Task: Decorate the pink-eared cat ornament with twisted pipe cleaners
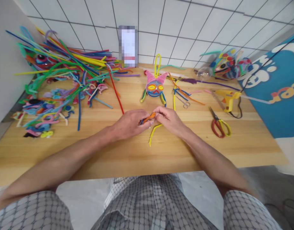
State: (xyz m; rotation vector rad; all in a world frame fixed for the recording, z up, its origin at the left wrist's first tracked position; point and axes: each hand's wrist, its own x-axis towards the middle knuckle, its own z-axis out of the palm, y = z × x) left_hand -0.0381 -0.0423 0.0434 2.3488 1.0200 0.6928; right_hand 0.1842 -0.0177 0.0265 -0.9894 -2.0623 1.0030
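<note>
My left hand is closed on a small piece made of orange and blue pipe cleaner. The fingers of my right hand pinch the orange end of that same piece from the other side. Under and beside my right hand lies a yellow pipe cleaner, partly covered by it. Just beyond both hands lies a pipe-cleaner figure with pink ears, a blue face, yellow and orange eyes and a yellow loop on top. A red pipe cleaner runs down close to my left hand.
Many loose pipe cleaners and curled scraps are heaped at left. To the right lie scissors, a yellow glue gun with its cord, and small metal scissors. A phone leans against the tiled wall.
</note>
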